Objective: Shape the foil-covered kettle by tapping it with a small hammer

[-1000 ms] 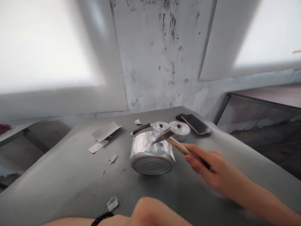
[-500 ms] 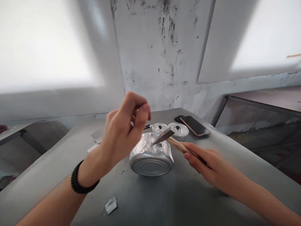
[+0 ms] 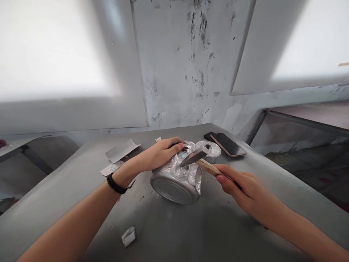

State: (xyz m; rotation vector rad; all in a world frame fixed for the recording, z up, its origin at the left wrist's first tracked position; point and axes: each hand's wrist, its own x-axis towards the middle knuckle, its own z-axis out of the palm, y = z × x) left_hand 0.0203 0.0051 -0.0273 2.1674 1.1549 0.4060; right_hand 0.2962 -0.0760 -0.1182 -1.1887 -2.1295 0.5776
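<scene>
A dented silver metal can point(image 3: 174, 187) lies on its side, its ringed round end facing me and a torn, bent edge on the right. Over the can's far upper side lies my left hand point(image 3: 163, 151), gripping it with the fingertips partly hidden behind. My right hand point(image 3: 241, 185) is wrapped round the wooden handle of a hammer point(image 3: 208, 167). The hammer's steel head is over the can's hammered upper side, its narrow end at or very close to the metal; I cannot tell if they touch.
Behind the can stands a round silver piece with a black knob point(image 3: 215, 149), and another is partly hidden beside it. A phone point(image 3: 229, 144) lies on a dark object at the back right. Papers point(image 3: 122, 150) lie to the left, and a crumpled scrap point(image 3: 128, 236) is nearer me.
My left hand has come down from the air onto the can. The can has turned and tilted slightly. The hammer stays over it in my right hand.
</scene>
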